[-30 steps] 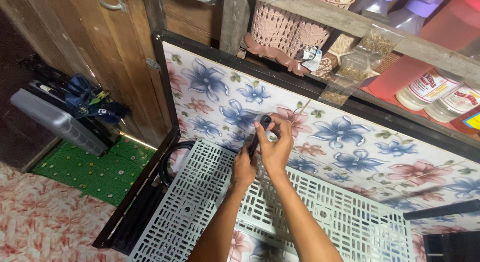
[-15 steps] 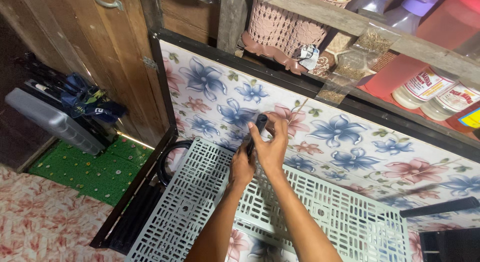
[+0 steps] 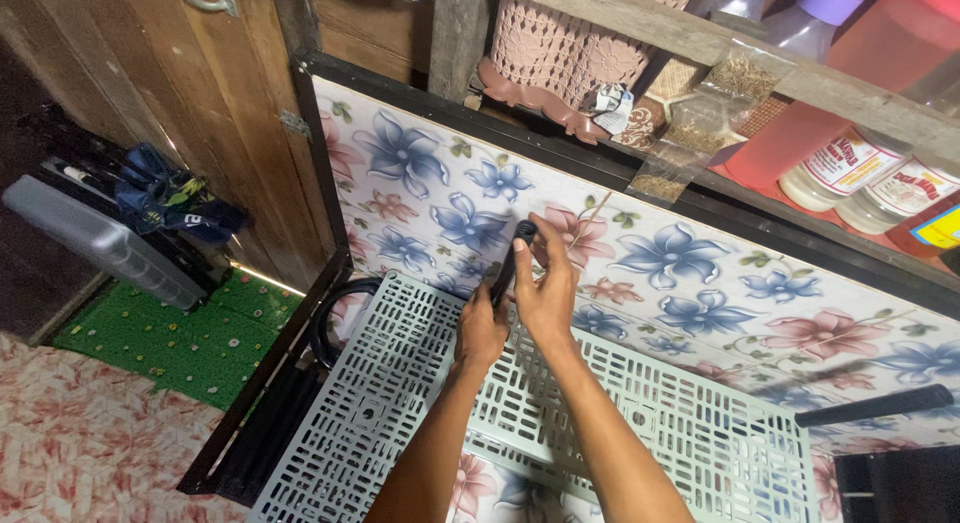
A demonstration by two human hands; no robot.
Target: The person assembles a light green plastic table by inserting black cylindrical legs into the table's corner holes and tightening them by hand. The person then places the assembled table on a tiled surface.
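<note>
My two hands meet over the far edge of a grey-white slotted plastic shelf panel [image 3: 400, 403] lying on a flowered surface [image 3: 700, 273]. A short black tube [image 3: 512, 255] stands nearly upright at that edge. My right hand [image 3: 548, 293] wraps its fingers around the tube's upper part. My left hand [image 3: 482, 333] grips the tube lower down, close to the panel.
A wooden shelf above holds a pink woven basket [image 3: 560, 53], small packets and plastic jars [image 3: 850, 173]. A second black tube [image 3: 875, 405] lies at the right. A black ring [image 3: 330, 318] sits beside the panel's left edge. A green mat [image 3: 170, 343] and a grey case [image 3: 95, 238] are on the floor at left.
Both hands have stayed on the black tube at the panel's edge. They have shifted only slightly, and the view has drifted a little.
</note>
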